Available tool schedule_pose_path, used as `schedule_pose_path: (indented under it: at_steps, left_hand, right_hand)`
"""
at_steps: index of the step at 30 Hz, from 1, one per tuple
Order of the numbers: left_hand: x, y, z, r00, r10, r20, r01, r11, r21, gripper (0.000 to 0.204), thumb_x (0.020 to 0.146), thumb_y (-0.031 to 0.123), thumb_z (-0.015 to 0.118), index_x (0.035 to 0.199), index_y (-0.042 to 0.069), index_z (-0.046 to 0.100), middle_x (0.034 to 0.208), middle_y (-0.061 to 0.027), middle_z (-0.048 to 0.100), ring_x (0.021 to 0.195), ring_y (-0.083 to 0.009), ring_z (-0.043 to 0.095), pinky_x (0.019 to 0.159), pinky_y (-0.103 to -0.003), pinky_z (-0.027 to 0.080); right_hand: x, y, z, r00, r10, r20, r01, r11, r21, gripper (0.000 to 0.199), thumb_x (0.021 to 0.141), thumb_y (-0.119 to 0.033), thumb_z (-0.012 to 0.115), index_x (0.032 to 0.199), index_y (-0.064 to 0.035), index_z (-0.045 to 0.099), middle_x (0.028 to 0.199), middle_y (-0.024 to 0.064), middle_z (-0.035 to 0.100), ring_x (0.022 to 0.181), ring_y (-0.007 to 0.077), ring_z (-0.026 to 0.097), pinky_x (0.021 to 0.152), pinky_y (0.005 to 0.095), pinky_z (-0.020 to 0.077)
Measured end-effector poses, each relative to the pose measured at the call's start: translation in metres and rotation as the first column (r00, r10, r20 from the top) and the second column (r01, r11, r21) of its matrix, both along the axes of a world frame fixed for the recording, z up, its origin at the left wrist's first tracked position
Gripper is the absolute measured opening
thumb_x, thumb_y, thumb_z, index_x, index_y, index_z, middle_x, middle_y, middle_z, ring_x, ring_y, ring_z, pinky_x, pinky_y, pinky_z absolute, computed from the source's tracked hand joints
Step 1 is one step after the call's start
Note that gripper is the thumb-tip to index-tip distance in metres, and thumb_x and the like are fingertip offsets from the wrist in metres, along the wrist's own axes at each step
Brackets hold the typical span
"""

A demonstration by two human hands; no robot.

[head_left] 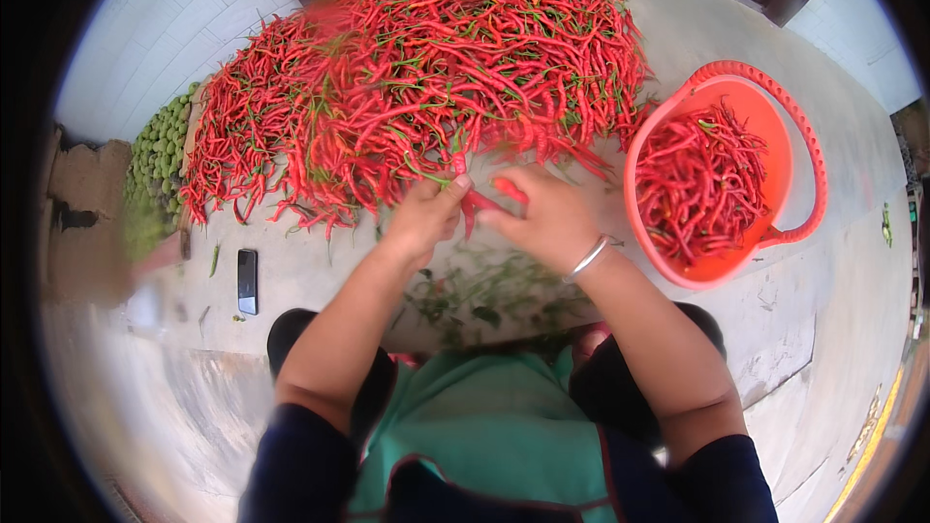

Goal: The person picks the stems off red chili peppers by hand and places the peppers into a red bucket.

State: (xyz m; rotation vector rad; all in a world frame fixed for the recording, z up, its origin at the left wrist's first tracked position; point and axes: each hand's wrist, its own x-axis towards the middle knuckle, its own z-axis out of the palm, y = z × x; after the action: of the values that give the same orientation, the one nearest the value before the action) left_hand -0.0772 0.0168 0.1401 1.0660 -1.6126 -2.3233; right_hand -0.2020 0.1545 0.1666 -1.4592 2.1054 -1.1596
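Observation:
In front of the big heap of red chili peppers [484, 58], both my hands are close together. My left hand [423, 220] is closed, its thumb pressing on a few red chili peppers [469, 203] with green stems. Just to the right, my right hand [550, 216], with a silver bangle at the wrist, has its fingers curled round a red chili pepper [510, 191]; motion blurs its fingertips. To the right of that hand stands a red bucket [712, 277] partly filled with red chili peppers [699, 179] that show few green stems.
Green stems and leaves [484, 291] lie scattered on the floor below my hands. A dark phone [248, 282] rests at the left. Small round green fruits [160, 150] are piled beyond it, beside brown cardboard [94, 174]. The bucket's braided handle [809, 136] leans outward to the right.

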Motion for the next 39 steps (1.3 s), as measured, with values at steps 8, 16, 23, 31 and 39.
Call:
schedule_pose_path:
  at_steps: [8,16,23,31,39]
  left_hand:
    - [0.055,0.032,0.019,0.985,-0.167,-0.039,0.156,0.967,-0.199,0.028,0.093,0.034,0.051,0.091,0.006,0.054,0.061,0.0042,0.041,0.046,-0.0021,0.027,0.042,-0.02,0.022]
    - [0.058,0.022,0.003,0.959,-0.276,-0.059,0.179,0.758,-0.627,0.016,0.089,0.017,0.057,0.09,0.002,0.062,0.078,0.0016,0.057,0.078,-0.0056,0.05,0.073,-0.022,0.041]
    - [0.054,0.027,0.012,0.889,-0.459,0.008,0.363,0.692,-0.624,0.014,0.086,0.016,0.06,0.09,0.003,0.063,0.073,-0.0034,0.061,0.069,-0.0096,0.053,0.066,-0.025,0.044]
    - [0.058,0.005,0.021,0.89,-0.358,-0.282,0.179,0.844,-0.506,0.018,0.09,0.018,0.056,0.094,0.001,0.06,0.074,-0.0006,0.059,0.07,-0.01,0.053,0.064,-0.027,0.044]
    - [0.056,0.022,0.019,0.865,-0.453,0.217,0.388,0.329,-0.861,0.017,0.087,0.019,0.059,0.098,0.005,0.06,0.075,-0.0119,0.058,0.068,-0.0251,0.054,0.064,-0.033,0.044]
  right_hand:
    - [0.037,-0.004,-0.012,0.851,0.22,0.477,-0.304,0.947,0.106,0.04,0.077,-0.028,0.063,0.106,-0.0029,0.052,0.077,0.0128,0.059,0.07,0.0251,0.058,0.066,0.0334,0.0454]
    - [0.039,0.017,-0.011,0.972,0.235,-0.025,-0.216,0.926,0.309,0.025,0.082,-0.023,0.056,0.098,-0.0047,0.052,0.075,0.016,0.06,0.074,0.0352,0.058,0.064,0.0434,0.0449]
    - [0.037,0.026,-0.014,0.922,0.338,-0.19,-0.275,0.916,0.294,0.02,0.087,-0.021,0.052,0.097,-0.0041,0.051,0.075,0.015,0.061,0.067,0.0318,0.06,0.062,0.0413,0.0467]
    - [0.005,0.026,0.014,0.796,0.234,0.559,-0.487,0.795,0.361,0.025,0.089,-0.024,0.052,0.104,-0.0047,0.055,0.07,0.0071,0.058,0.059,0.0151,0.059,0.056,0.0295,0.0457]
    - [0.001,0.033,0.009,0.844,0.339,0.416,-0.505,0.764,0.401,0.026,0.09,-0.023,0.052,0.107,-0.0039,0.053,0.078,0.0047,0.06,0.066,0.012,0.059,0.061,0.0271,0.0466]
